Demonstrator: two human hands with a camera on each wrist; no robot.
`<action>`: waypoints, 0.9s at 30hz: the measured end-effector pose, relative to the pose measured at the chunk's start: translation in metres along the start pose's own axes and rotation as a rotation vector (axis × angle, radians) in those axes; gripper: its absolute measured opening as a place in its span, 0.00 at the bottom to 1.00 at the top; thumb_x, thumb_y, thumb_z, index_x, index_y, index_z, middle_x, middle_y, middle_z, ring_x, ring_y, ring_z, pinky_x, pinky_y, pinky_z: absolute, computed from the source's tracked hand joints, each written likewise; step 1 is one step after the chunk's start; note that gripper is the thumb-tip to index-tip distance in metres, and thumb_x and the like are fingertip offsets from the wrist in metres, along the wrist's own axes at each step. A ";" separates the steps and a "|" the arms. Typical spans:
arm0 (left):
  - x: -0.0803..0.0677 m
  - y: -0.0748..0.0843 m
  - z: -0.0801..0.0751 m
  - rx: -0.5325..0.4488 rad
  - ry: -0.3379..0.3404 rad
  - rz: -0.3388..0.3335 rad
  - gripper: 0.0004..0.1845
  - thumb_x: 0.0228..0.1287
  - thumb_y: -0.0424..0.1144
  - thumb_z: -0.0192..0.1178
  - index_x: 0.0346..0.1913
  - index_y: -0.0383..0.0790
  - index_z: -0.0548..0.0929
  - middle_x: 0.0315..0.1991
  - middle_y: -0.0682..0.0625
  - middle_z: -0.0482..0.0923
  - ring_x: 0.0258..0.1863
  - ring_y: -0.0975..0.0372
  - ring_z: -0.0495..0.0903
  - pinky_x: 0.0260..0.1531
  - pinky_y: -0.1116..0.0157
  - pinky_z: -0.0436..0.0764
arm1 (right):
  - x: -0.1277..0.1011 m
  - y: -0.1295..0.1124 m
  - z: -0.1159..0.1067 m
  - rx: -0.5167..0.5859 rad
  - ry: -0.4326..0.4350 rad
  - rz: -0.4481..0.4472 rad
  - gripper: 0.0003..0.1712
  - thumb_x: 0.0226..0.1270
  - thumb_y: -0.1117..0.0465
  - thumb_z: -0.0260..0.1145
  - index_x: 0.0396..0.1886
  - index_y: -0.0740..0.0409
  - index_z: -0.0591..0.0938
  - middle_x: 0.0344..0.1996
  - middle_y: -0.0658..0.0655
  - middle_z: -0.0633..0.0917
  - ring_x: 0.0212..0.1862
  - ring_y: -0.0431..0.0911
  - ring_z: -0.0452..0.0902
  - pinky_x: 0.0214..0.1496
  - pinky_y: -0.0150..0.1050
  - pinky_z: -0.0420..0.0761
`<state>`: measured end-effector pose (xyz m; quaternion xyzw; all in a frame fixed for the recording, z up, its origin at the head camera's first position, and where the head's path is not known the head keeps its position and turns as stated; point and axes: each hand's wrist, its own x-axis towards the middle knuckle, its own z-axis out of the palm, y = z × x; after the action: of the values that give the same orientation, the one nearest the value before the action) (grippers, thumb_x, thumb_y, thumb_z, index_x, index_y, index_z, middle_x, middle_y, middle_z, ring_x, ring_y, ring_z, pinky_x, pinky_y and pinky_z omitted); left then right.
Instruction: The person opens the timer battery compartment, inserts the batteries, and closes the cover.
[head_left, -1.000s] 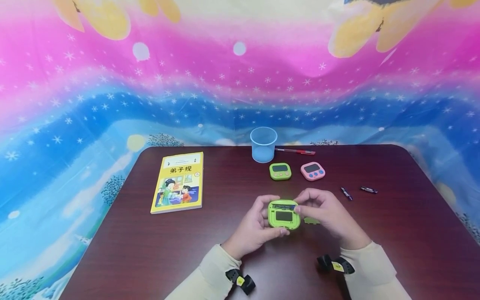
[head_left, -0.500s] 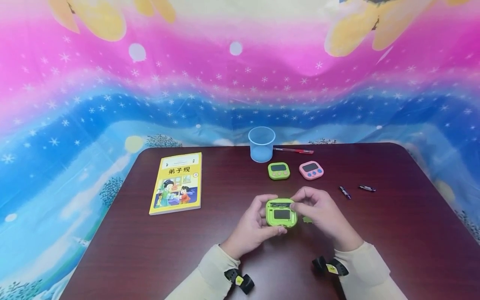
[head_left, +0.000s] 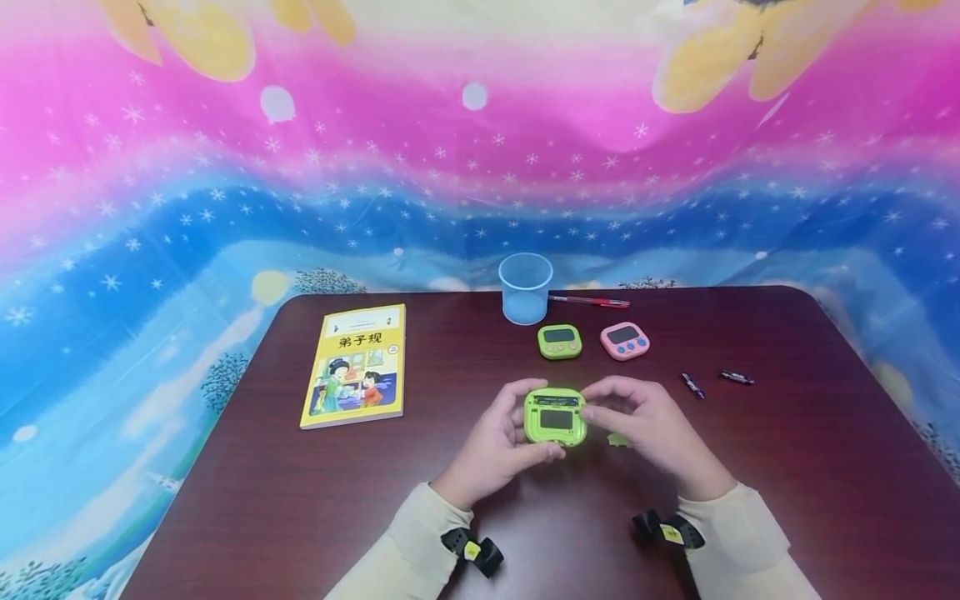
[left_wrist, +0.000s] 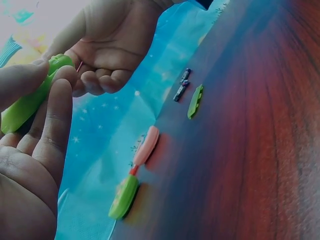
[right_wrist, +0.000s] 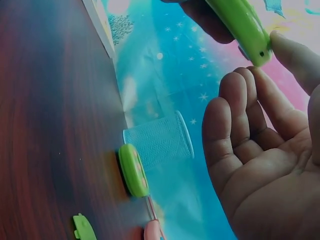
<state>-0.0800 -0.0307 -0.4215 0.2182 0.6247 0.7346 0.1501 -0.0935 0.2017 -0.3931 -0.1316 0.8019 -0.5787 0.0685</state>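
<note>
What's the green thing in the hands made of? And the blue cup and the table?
Green thing: probably hard plastic, smooth and slightly shiny; its rounded edge catches light.
Blue cup: maybe plastic or coated metal, finish hard to tell; the right wrist view shows a fine mesh pattern.
Table: wood or a wood-look surface, softly glossy; it shows streaky grain and pale reflections.

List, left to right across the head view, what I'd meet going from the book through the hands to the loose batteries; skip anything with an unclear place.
Yellow book → left hand → green timer held up → right hand → slanted battery → flatter-lying battery.
</note>
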 end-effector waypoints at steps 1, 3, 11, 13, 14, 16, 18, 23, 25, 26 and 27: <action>0.000 0.000 0.000 0.000 0.003 0.001 0.42 0.58 0.22 0.69 0.72 0.48 0.61 0.57 0.40 0.81 0.40 0.57 0.87 0.45 0.57 0.88 | 0.000 0.001 0.000 -0.010 0.000 -0.010 0.13 0.63 0.61 0.74 0.46 0.60 0.86 0.38 0.57 0.87 0.31 0.47 0.83 0.28 0.43 0.86; 0.000 0.002 -0.002 0.004 0.011 0.002 0.42 0.58 0.22 0.69 0.72 0.48 0.61 0.56 0.40 0.81 0.39 0.57 0.86 0.44 0.57 0.88 | 0.000 0.003 -0.001 -0.021 0.002 -0.027 0.13 0.62 0.61 0.75 0.45 0.57 0.86 0.38 0.56 0.87 0.33 0.48 0.84 0.29 0.44 0.86; 0.001 0.004 -0.006 0.020 0.039 0.005 0.43 0.58 0.23 0.70 0.71 0.51 0.62 0.55 0.41 0.82 0.43 0.52 0.86 0.45 0.59 0.87 | 0.000 0.015 -0.006 -0.168 0.040 -0.073 0.12 0.59 0.59 0.77 0.43 0.50 0.87 0.36 0.48 0.87 0.38 0.47 0.83 0.34 0.37 0.85; 0.001 0.004 -0.007 0.022 0.041 0.004 0.43 0.58 0.23 0.70 0.71 0.51 0.62 0.56 0.41 0.82 0.45 0.47 0.85 0.46 0.59 0.87 | -0.001 0.022 -0.009 -0.230 0.049 -0.066 0.13 0.59 0.59 0.77 0.44 0.51 0.88 0.36 0.46 0.86 0.38 0.47 0.82 0.35 0.35 0.84; 0.001 0.004 -0.008 0.020 0.041 0.005 0.43 0.58 0.23 0.70 0.71 0.51 0.62 0.56 0.40 0.81 0.47 0.44 0.84 0.46 0.59 0.87 | -0.003 0.025 -0.010 -0.257 0.052 -0.060 0.13 0.59 0.59 0.77 0.44 0.52 0.88 0.35 0.46 0.86 0.37 0.47 0.82 0.35 0.35 0.84; 0.001 0.004 -0.009 0.017 0.043 0.007 0.42 0.58 0.23 0.70 0.71 0.51 0.62 0.56 0.40 0.81 0.48 0.42 0.83 0.47 0.58 0.87 | -0.006 0.035 -0.013 -0.303 0.059 -0.053 0.13 0.58 0.60 0.78 0.44 0.53 0.88 0.35 0.45 0.85 0.36 0.45 0.81 0.35 0.35 0.83; 0.001 0.005 -0.010 0.019 0.049 0.012 0.42 0.58 0.23 0.70 0.71 0.50 0.62 0.56 0.39 0.81 0.48 0.42 0.84 0.47 0.58 0.87 | -0.011 0.046 -0.017 -0.340 0.065 -0.047 0.13 0.58 0.61 0.78 0.43 0.54 0.88 0.34 0.44 0.84 0.35 0.42 0.80 0.36 0.34 0.83; 0.001 0.006 -0.013 0.023 0.066 0.021 0.42 0.58 0.23 0.70 0.71 0.48 0.62 0.57 0.37 0.80 0.48 0.50 0.85 0.49 0.58 0.86 | -0.023 0.065 -0.029 -0.406 0.090 -0.001 0.12 0.58 0.59 0.78 0.42 0.51 0.88 0.32 0.44 0.83 0.33 0.40 0.77 0.34 0.33 0.79; 0.001 0.006 -0.015 0.018 0.072 0.019 0.42 0.58 0.22 0.70 0.71 0.48 0.62 0.57 0.37 0.80 0.49 0.51 0.85 0.49 0.58 0.86 | -0.025 0.068 -0.035 -0.421 0.103 0.017 0.12 0.59 0.58 0.78 0.42 0.51 0.88 0.33 0.45 0.82 0.33 0.40 0.76 0.33 0.32 0.78; 0.001 0.006 -0.015 0.018 0.076 0.016 0.42 0.58 0.23 0.70 0.71 0.49 0.62 0.57 0.37 0.80 0.48 0.52 0.85 0.49 0.58 0.86 | -0.025 0.069 -0.037 -0.424 0.107 0.022 0.12 0.59 0.58 0.78 0.42 0.51 0.88 0.33 0.46 0.82 0.33 0.40 0.76 0.33 0.32 0.78; 0.000 0.006 -0.016 0.016 0.080 0.013 0.42 0.58 0.23 0.70 0.71 0.49 0.62 0.57 0.38 0.80 0.49 0.51 0.85 0.49 0.57 0.86 | -0.025 0.071 -0.040 -0.429 0.109 0.026 0.12 0.59 0.58 0.78 0.43 0.51 0.88 0.33 0.46 0.82 0.33 0.40 0.75 0.32 0.33 0.77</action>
<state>-0.0879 -0.0452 -0.4175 0.1939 0.6348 0.7385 0.1187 -0.0891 0.2659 -0.4483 -0.1013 0.9107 -0.4004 0.0032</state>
